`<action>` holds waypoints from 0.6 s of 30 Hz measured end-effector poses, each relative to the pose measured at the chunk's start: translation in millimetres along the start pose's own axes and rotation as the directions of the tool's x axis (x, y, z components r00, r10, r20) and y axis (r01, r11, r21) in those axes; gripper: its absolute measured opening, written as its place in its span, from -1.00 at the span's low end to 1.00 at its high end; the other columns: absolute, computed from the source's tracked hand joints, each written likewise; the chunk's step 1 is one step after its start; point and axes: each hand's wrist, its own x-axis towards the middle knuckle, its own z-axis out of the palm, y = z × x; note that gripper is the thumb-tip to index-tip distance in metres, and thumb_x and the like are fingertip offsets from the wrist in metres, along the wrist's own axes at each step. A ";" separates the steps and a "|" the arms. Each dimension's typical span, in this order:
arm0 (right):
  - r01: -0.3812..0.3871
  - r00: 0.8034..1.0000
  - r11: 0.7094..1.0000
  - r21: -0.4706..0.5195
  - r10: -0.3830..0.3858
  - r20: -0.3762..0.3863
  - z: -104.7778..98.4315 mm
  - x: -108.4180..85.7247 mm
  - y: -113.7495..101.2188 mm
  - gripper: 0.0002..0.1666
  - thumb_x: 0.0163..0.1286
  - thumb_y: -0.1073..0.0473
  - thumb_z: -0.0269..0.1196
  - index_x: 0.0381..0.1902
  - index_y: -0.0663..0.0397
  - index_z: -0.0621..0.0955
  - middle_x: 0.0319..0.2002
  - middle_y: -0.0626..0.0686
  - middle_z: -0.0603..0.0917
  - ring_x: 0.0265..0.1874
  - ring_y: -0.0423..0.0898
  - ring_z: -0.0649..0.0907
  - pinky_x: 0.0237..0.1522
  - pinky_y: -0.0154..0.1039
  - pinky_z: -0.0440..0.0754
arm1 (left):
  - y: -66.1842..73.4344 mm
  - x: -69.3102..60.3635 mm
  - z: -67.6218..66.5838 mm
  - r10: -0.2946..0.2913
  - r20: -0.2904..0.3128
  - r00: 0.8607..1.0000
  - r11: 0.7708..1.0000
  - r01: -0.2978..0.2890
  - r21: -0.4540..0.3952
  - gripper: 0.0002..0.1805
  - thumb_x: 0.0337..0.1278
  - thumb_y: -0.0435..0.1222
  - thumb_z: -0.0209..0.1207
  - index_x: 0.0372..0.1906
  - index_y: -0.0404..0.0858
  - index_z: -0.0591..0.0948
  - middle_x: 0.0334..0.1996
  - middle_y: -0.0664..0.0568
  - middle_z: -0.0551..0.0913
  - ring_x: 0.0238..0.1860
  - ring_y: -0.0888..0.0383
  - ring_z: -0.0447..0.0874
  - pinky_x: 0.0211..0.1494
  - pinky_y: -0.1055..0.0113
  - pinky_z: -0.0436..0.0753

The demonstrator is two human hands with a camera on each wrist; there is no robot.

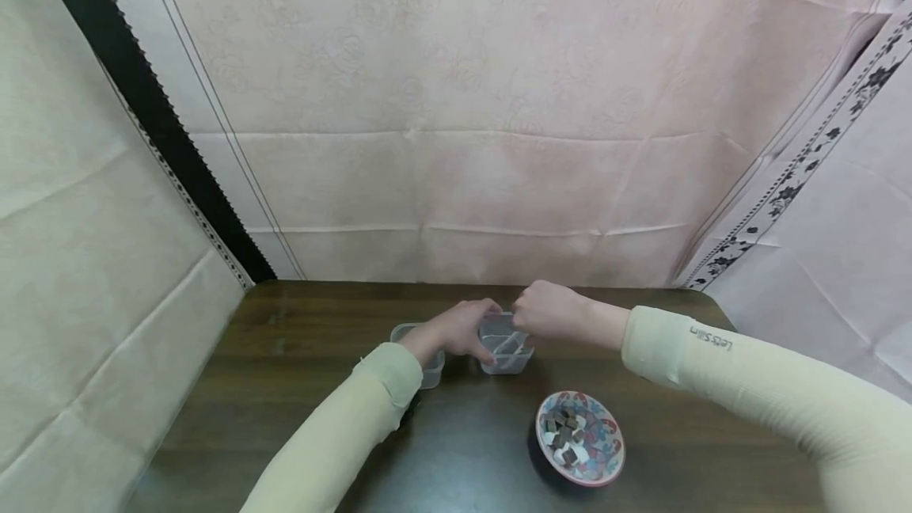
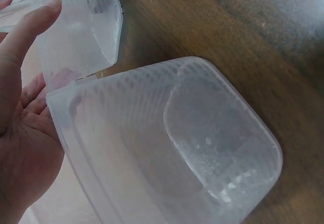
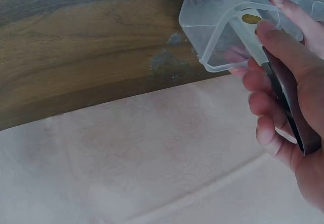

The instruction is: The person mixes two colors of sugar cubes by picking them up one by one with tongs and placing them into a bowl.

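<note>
My left hand (image 1: 463,331) holds a clear plastic container (image 1: 507,364) by its left side, thumb near the front and fingers toward the back. A second clear container (image 2: 212,127) stands beside it, under my left wrist, and looks empty in the left wrist view. In my right hand (image 3: 283,77) is a pair of dark tweezers (image 3: 284,97) with pale ends, pinched between thumb and fingers. Their tips point into the container that my left hand holds. What lies at the tips is hard to make out.
Nearer me on the dark wooden table (image 1: 299,418) stands a patterned bowl (image 1: 614,450) with several small brown and white pieces in it. A pale cloth (image 1: 463,180) hangs behind the table's far edge, with more cloth at both sides.
</note>
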 end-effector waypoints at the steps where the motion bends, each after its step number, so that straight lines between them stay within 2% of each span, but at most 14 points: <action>1: 0.001 1.000 1.000 0.000 -0.001 0.005 -0.9 1.1 -0.5 -0.62 0.12 -0.31 0.61 -0.48 -0.20 0.79 -0.42 -0.14 0.80 -0.53 -0.19 0.70 -0.50 -0.28 0.66 | 0.0 0.2 -0.2 0.001 0.001 1.000 1.000 -0.001 0.002 -0.07 0.02 -0.17 0.65 0.47 -0.30 0.44 0.41 -0.14 0.59 0.40 -0.05 0.56 0.47 0.11 0.54; 8: 0.005 0.999 1.000 -0.011 -0.005 0.037 -5.2 9.1 -4.3 -0.70 0.15 -0.21 0.62 -0.47 -0.19 0.81 -0.44 -0.16 0.79 -0.58 -0.21 0.65 -0.51 -0.31 0.63 | -1.3 1.6 0.1 0.000 0.009 1.000 1.000 0.000 -0.003 -0.08 0.03 -0.18 0.64 0.46 -0.32 0.44 0.40 -0.15 0.60 0.40 -0.04 0.56 0.46 0.11 0.55; 13: -0.004 1.000 1.000 -0.015 0.005 0.018 -5.7 8.5 -7.2 -0.71 0.14 -0.17 0.61 -0.51 -0.19 0.78 -0.48 -0.17 0.77 -0.64 -0.22 0.56 -0.56 -0.32 0.57 | -2.1 1.9 0.7 0.012 0.007 1.000 1.000 -0.012 0.006 -0.08 0.04 -0.18 0.64 0.46 -0.34 0.44 0.40 -0.15 0.60 0.40 -0.04 0.57 0.46 0.12 0.55; 18: -0.040 0.999 0.999 0.023 0.041 -0.025 -3.5 2.4 -7.4 -0.70 0.12 -0.12 0.63 -0.57 -0.18 0.74 -0.50 -0.16 0.76 -0.61 -0.19 0.63 -0.54 -0.28 0.61 | -2.0 1.5 0.6 -0.003 0.005 1.000 1.000 0.003 0.005 -0.07 0.03 -0.16 0.65 0.47 -0.30 0.44 0.41 -0.14 0.59 0.41 -0.04 0.55 0.48 0.10 0.53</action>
